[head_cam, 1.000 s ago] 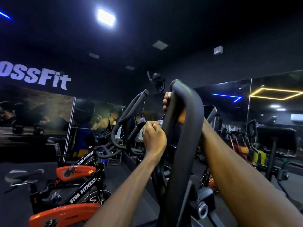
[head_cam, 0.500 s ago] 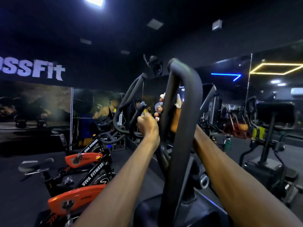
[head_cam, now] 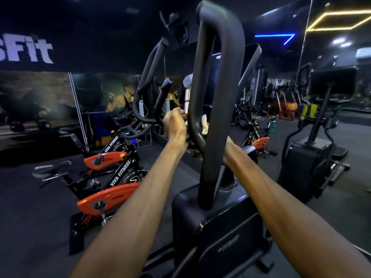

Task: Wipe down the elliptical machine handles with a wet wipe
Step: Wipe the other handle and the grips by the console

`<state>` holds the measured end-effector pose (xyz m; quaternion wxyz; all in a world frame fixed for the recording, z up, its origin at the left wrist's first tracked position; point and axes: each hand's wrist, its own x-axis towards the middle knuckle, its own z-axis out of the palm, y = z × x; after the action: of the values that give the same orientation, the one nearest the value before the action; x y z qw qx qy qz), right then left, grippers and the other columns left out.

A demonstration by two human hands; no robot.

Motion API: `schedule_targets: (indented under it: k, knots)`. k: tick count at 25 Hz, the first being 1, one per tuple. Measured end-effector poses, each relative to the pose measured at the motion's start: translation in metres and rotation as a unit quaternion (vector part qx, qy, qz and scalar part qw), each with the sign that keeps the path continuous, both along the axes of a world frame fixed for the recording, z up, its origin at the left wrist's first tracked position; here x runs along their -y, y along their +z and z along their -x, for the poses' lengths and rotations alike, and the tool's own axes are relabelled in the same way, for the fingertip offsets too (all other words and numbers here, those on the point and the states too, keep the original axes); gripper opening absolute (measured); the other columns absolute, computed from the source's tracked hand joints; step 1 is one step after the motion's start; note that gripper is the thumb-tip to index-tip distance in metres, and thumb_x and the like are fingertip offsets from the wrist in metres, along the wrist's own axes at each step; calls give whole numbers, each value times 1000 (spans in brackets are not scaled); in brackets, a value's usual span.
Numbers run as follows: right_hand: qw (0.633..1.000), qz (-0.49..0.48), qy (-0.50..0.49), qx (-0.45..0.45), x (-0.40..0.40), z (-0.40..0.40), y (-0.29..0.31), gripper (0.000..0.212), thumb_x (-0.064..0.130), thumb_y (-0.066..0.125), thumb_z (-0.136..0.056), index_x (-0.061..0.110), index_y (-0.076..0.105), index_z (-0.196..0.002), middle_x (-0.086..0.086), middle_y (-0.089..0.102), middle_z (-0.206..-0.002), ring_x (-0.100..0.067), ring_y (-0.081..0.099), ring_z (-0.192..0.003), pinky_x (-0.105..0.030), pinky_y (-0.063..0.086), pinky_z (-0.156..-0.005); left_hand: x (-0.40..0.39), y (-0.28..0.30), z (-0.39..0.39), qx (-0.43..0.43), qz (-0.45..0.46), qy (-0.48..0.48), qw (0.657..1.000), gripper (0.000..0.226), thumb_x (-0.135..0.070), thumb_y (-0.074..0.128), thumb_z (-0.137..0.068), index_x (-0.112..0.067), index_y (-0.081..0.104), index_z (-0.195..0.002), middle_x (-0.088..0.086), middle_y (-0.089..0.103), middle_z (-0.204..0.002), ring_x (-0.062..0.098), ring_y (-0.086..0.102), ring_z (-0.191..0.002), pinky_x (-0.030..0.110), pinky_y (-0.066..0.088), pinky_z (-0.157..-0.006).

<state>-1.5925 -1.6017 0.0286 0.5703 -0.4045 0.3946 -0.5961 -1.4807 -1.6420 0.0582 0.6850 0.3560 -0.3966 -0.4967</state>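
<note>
The elliptical's big black loop handle rises in the middle of the view. My right hand reaches behind its lower part and is mostly hidden; only the wrist end shows. A white wet wipe peeks through the loop's gap, pressed against the handle's left limb. Just left of the loop, my left hand has its fingers curled round a black bar. A shorter black handle and a second long curved handle stand further left.
The elliptical's dark base housing sits below my arms. Two orange-and-black spin bikes stand on the left. Another black machine stands to the right, with mirrors and gym gear behind it.
My right hand has slid the wipe down the loop handle from near its top to its lower part. My left hand has dropped too, and the view has tilted downward.
</note>
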Motion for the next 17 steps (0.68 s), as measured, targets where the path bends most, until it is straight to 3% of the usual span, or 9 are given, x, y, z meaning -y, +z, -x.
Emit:
schedule_targets:
  k: [2,5,7,9,12,14,17]
  knots:
    - [998,1,62,2,-3,-6,-5,54,50,45,-99,19,69,-62,1,63,-60,-19,60,-61,-28,52,-56,-5,-4,-2,48,20,1,999,25,-34,49,-76,-13,63,-77,15,69,-73,30,63,-61,36,50,-54]
    - [994,1,108,-1,-12,-2,-27,52,48,42,-97,12,72,-75,-3,62,-76,-25,58,-74,-35,42,-67,-10,-13,-4,109,53,11,993,33,-38,52,-74,-10,67,-83,23,72,-87,44,68,-83,53,55,-75]
    - [994,3,106,34,-23,2,-39,57,39,33,-100,8,74,-75,-7,63,-76,-27,56,-77,-35,47,-65,-19,-19,-4,114,68,26,991,22,-31,54,-81,-13,66,-86,19,72,-87,40,67,-83,51,53,-76]
    - [992,21,69,99,-37,-2,-53,64,36,26,-104,6,78,-80,-11,69,-79,-26,60,-75,-36,51,-69,-30,-23,-2,97,87,37,991,12,-23,53,-87,-17,63,-91,8,70,-82,23,66,-75,43,50,-73]
    - [984,80,-52,153,-53,-20,-75,42,23,34,-103,8,71,-87,-7,73,-75,-19,66,-68,-32,52,-74,-42,-35,8,104,116,54,986,17,-25,53,-85,-22,59,-101,-2,66,-82,8,62,-72,29,49,-74]
    - [979,121,-149,68,-58,-26,-99,36,26,35,-102,15,65,-85,6,70,-71,-9,64,-69,-28,52,-72,-51,-43,18,112,130,61,983,20,-24,55,-86,-27,54,-106,0,65,-88,7,64,-77,27,51,-76]
    - [965,174,-175,-93,-60,-24,-132,36,47,37,-90,17,56,-83,-1,55,-74,-15,49,-73,-37,39,-69,-52,-52,26,107,139,58,983,24,-27,54,-81,-37,50,-104,5,65,-97,25,64,-92,45,52,-87]
